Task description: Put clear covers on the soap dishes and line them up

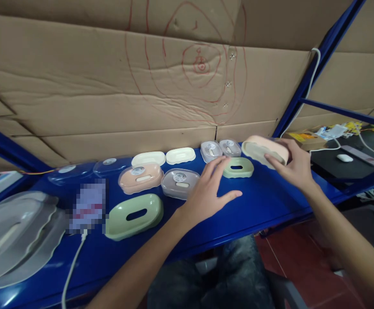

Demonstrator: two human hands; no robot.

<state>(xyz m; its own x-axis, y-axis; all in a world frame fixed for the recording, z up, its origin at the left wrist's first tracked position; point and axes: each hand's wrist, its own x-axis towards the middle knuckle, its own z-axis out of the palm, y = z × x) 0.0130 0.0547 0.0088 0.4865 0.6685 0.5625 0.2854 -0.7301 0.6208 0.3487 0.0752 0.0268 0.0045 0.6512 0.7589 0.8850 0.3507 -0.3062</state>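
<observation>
- The right hand point(294, 165) grips a pink dish point(264, 150) by its end and holds it tilted above the shelf point(254, 206), near the right end and the back edge.
- The left hand point(211, 191) is open, fingers spread, and hovers over the middle of the shelf.
- A small green tray point(238, 167) lies just beside the left fingertips, under the pink dish.
- A grey box point(179, 183) and a pink box point(140, 178) stand left of that hand.
- A large green tray point(134, 216) lies near the front edge.
- Two white lids point(163, 157) lie at the back edge, by the cardboard point(110, 86).
</observation>
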